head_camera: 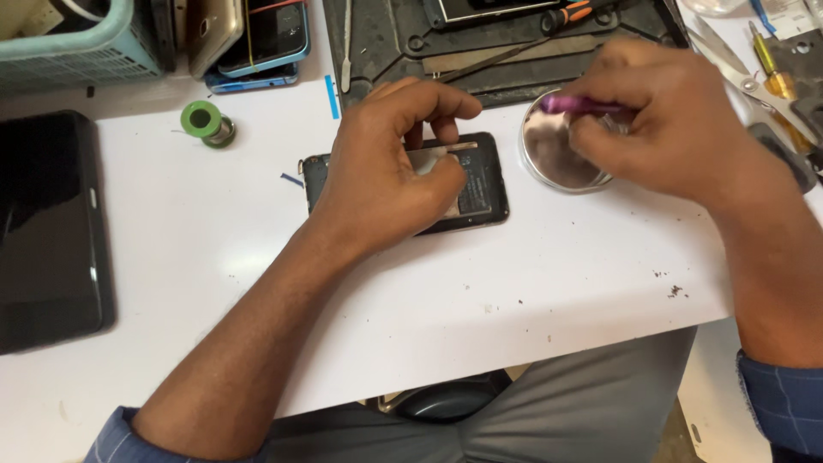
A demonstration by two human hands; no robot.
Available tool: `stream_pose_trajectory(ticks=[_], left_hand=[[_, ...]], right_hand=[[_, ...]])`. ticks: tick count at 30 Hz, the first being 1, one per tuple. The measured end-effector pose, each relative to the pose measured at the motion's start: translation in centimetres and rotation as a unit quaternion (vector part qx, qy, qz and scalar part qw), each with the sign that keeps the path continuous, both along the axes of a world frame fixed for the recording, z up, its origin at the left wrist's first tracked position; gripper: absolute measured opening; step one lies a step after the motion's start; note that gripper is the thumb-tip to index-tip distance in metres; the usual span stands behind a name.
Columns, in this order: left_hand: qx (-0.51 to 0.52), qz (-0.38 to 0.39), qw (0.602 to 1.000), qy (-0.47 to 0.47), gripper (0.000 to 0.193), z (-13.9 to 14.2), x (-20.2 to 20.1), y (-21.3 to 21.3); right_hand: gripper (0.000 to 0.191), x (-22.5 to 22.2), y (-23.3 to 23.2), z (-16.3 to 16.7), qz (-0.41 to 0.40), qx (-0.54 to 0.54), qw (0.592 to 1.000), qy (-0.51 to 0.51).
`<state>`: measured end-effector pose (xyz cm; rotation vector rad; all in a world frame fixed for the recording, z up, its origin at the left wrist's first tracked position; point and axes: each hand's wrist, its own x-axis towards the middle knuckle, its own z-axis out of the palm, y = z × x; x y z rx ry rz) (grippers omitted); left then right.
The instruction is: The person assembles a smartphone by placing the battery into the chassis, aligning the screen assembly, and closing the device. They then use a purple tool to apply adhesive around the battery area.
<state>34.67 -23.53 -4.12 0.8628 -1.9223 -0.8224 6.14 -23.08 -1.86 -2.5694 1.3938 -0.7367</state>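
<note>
While the left hand [386, 167] pins the sideways-lying phone [480, 184], the right hand [669, 120] pinches a leftward-pointing purple tool [579, 105]

Lighting: bright, even, from above. White tabletop [531, 283] nearly overexposed in the middle of the frame. Shadows: soft and short beneath both forearms. Glare: pale reflection on the round metal dish [557, 159], right of centre. Blur: slight motion smear on the right hand [677, 120]. Edges: mildly softened corners.
</note>
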Motion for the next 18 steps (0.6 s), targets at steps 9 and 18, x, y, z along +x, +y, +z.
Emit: stream_pose_trajectory(ticks=[9, 18], left_hand=[[0.032, -0.006, 0.999, -0.003, 0.039, -0.2, 0.0, 0.2], [0.018, -0.006, 1.000, -0.005, 0.039, -0.3, 0.0, 0.0]], right_hand=[[0.026, 0.6, 0.6, -1.3, -0.023, -0.026, 0.994, 0.107], [0.019, 0.0, 0.5, 0.0, -0.026, -0.001, 1.000, 0.005]])
